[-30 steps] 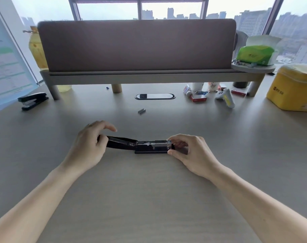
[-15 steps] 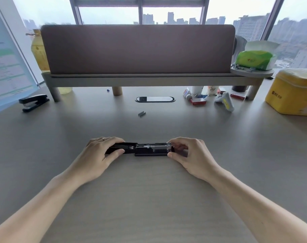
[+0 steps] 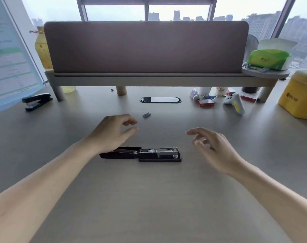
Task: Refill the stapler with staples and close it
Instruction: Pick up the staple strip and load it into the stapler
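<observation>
A black stapler [image 3: 145, 154] lies flat on the desk in front of me, opened out, its lid folded back to the left and its metal staple channel facing up. A short grey strip of staples [image 3: 146, 115] lies on the desk farther back. My left hand [image 3: 114, 132] hovers above the stapler's left end, fingers apart and pointing toward the staples, holding nothing. My right hand [image 3: 214, 148] floats to the right of the stapler, fingers spread and empty.
A second black stapler [image 3: 37, 101] sits at the far left. A raised shelf with a brown panel [image 3: 145, 48] spans the back. Small red boxes [image 3: 205, 102], a white tube [image 3: 236, 104] and a yellow container [image 3: 298, 97] stand at the right; a cable grommet [image 3: 160, 99] lies behind the staples.
Both hands have let go of the stapler and lifted off it. The left hand has moved forward toward the staple strip; the right hand has drawn away to the right.
</observation>
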Available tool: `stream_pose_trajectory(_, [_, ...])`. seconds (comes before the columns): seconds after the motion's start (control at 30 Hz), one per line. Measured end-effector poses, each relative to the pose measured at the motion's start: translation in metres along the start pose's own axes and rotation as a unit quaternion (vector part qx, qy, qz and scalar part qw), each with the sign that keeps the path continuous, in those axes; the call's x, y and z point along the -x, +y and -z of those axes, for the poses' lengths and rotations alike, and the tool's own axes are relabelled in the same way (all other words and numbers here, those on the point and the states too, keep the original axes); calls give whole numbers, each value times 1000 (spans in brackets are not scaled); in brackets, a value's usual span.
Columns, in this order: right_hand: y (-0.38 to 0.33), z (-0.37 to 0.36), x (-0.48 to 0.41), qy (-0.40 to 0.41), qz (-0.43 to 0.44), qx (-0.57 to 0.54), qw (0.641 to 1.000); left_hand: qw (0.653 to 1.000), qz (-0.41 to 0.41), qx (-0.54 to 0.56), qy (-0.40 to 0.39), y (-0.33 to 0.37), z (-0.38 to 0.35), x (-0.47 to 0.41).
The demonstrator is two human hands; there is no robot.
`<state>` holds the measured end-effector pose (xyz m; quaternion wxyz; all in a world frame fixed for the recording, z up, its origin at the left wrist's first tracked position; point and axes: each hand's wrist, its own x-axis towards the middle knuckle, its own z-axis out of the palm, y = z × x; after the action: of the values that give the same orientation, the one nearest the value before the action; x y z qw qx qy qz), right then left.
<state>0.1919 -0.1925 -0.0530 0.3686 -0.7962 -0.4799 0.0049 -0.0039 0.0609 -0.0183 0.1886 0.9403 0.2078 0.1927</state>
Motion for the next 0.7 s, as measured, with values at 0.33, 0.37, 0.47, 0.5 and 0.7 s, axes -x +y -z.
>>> stream_pose_trajectory(0.33, [27, -35, -48, -32, -19, 113, 993, 994, 91, -44, -29, -10, -53, -107])
stream_pose_trajectory(0.37, [29, -35, -48, -35, -19, 116, 992, 993, 103, -46, -27, -13, -58, -113])
stream_pose_trajectory(0.47, [32, -36, -49, -40, -20, 127, 991, 990, 124, -69, -13, -20, -71, -129])
stream_pose_trajectory(0.5, [33, -36, -49, -40, -22, 130, 990, 989, 127, -76, -7, -21, -74, -133])
stream_pose_trajectory(0.7, [31, -35, -48, -40, -25, 125, 991, 993, 91, -67, 26, -15, -73, -131])
